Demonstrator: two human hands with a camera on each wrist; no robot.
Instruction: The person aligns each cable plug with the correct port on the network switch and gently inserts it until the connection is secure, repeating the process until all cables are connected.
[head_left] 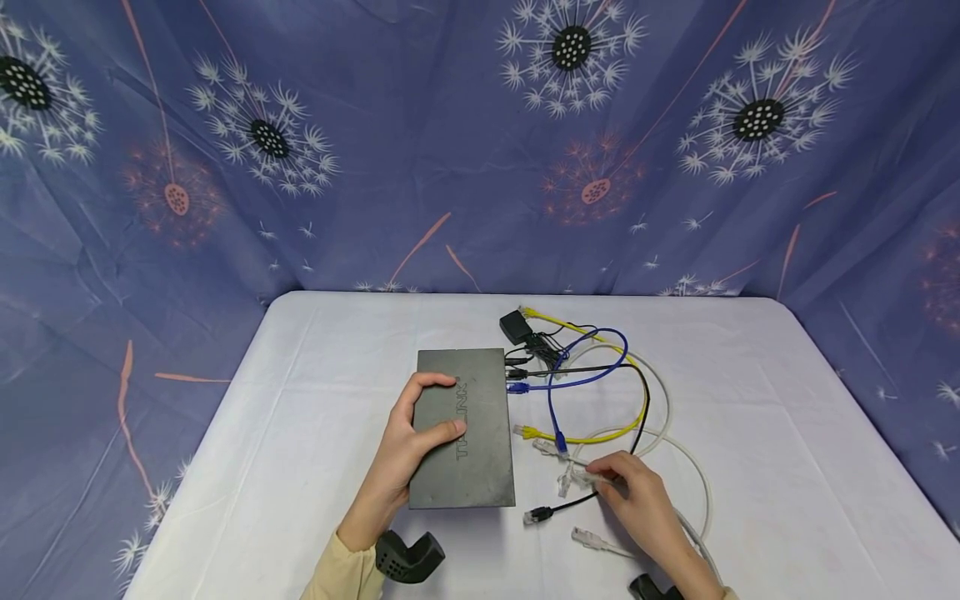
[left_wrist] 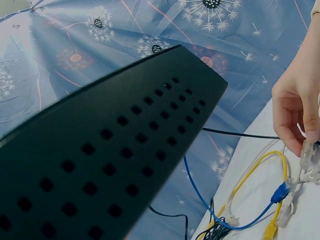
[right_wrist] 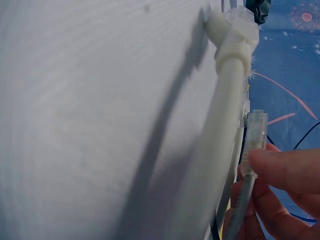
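My left hand [head_left: 397, 462] grips a dark TP-LINK network switch [head_left: 480, 442] by its left side, with the thumb on top. Rows of square vent holes on its side fill much of the left wrist view. Into its right edge run a blue network cable [head_left: 519, 388] and a black cable [head_left: 519, 374]. Between thumb and fingers, my right hand [head_left: 637, 500] pinches the clear plug [right_wrist: 257, 131] of a grey-white network cable, right of the switch and apart from it. Several other loose plugs lie close by, among them a black plug [head_left: 537, 516].
A yellow network cable [head_left: 577, 440] and white cables [head_left: 705, 492] loop across the white-covered table [head_left: 300, 417]. Behind the switch lies a black power adapter [head_left: 514, 327] with a bundled cord. Another pale plug [head_left: 588, 540] lies near the front. A patterned blue curtain [head_left: 420, 167] hangs behind.
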